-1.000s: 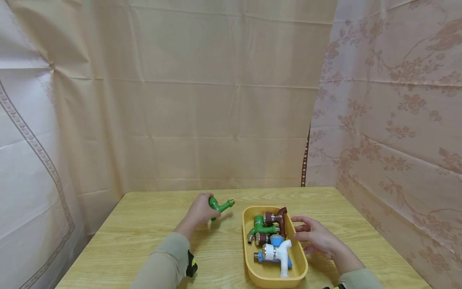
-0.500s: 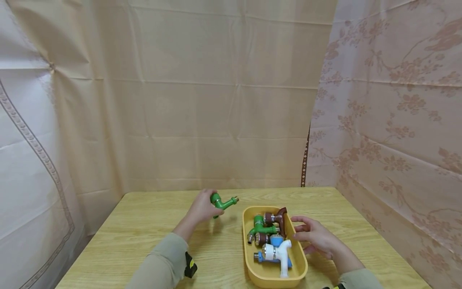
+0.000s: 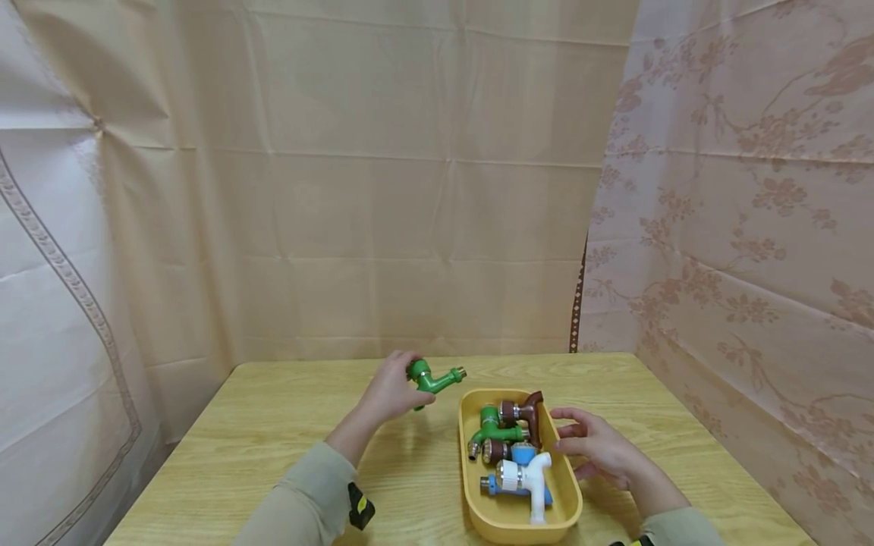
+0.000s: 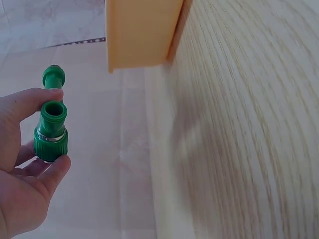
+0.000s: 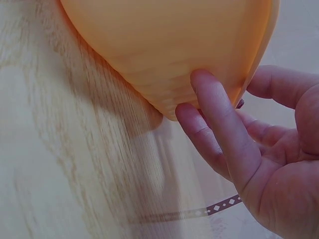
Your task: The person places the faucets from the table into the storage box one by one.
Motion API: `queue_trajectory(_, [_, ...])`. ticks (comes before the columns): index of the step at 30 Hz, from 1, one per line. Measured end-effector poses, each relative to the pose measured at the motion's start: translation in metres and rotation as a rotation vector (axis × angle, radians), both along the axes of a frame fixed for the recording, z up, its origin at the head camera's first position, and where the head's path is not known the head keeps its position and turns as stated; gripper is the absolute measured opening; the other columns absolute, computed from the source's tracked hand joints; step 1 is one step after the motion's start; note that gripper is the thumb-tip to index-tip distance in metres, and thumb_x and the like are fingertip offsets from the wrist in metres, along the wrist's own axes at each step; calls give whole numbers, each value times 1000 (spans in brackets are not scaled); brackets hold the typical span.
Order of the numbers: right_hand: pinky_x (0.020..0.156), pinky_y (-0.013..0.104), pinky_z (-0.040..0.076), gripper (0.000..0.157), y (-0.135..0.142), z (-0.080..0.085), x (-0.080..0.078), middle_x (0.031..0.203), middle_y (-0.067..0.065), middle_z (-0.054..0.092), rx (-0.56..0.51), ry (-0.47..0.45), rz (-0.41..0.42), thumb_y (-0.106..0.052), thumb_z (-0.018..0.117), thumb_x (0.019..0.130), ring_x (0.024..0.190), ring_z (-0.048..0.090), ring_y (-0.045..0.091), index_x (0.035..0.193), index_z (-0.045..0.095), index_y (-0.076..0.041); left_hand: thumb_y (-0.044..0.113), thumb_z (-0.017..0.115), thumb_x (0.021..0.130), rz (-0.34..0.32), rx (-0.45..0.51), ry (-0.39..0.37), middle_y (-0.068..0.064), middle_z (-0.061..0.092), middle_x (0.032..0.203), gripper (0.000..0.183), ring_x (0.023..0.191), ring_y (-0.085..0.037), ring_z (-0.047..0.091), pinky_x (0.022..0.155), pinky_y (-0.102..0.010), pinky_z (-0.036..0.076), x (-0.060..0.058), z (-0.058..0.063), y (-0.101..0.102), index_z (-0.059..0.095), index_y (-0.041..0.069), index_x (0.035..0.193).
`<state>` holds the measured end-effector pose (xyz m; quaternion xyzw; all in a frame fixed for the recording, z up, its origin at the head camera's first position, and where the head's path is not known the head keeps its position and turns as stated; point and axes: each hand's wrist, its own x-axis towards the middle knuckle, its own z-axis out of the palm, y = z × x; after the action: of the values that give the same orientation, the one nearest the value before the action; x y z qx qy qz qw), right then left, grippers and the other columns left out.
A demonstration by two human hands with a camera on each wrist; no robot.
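My left hand [image 3: 394, 393] grips a green plastic tap [image 3: 444, 381] above the table, left of the yellow basin [image 3: 471, 523]. In the left wrist view, fingers and thumb pinch the tap [image 4: 52, 124] by its ribbed knob and its body, its open end facing the camera. At the basin's right wall is my right hand [image 3: 604, 453], fingers lightly bent; in the right wrist view its fingertips [image 5: 203, 79] rest against the outer wall. Inside the basin lie another green tap [image 3: 493, 432], a brown tap [image 3: 529, 413], a white tap [image 3: 536, 481] and a blue tap [image 3: 505, 490] partly under the white one.
The basin stands on a wooden table [image 3: 287, 425]. A brown knob [image 3: 495, 453] and a blue knob [image 3: 523, 453] also show among the taps. A beige curtain [image 3: 382, 189] hangs behind the table, and a flowered cloth [image 3: 765, 227] hangs on the right.
My left hand has lifted the green tap a little and carried it rightward, closer to the basin. The right hand and basin stay where they were.
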<state>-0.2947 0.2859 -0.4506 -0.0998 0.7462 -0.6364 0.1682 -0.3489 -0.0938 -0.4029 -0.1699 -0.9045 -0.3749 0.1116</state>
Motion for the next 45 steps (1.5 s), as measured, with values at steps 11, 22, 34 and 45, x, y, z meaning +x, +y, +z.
queue_trajectory(11, [62, 45, 60, 69, 1, 0, 1, 134, 32, 51, 10, 3, -4, -4, 64, 97, 98, 68, 31, 153, 26, 5, 17, 92, 75, -75, 48, 29, -10, 55, 126, 70, 110, -26, 61, 95, -39, 54, 13, 10, 8, 58, 2, 135])
queue_trajectory(22, [62, 46, 60, 68, 1, -2, 1, 134, 31, 53, 23, 6, -16, -4, 65, 96, 98, 68, 30, 153, 27, 4, 17, 91, 75, -143, 29, 36, -12, 54, 131, 72, 111, -26, 60, 96, -40, 53, 23, 15, 24, 57, 2, 137])
queue_trajectory(34, [63, 47, 60, 69, 0, 0, 1, 134, 33, 51, 21, 4, -14, -3, 65, 96, 98, 68, 31, 153, 27, 5, 20, 91, 76, -191, -14, 29, -12, 54, 135, 75, 112, -26, 61, 93, -33, 54, 25, 5, 47, 56, 3, 140])
queue_trajectory(45, [61, 45, 60, 69, 0, -1, 2, 133, 32, 52, 25, 6, -15, -3, 65, 96, 97, 68, 30, 153, 27, 5, 23, 91, 73, -202, -77, -2, -5, 56, 135, 77, 110, -21, 60, 89, -35, 54, 26, -3, 71, 58, 10, 141])
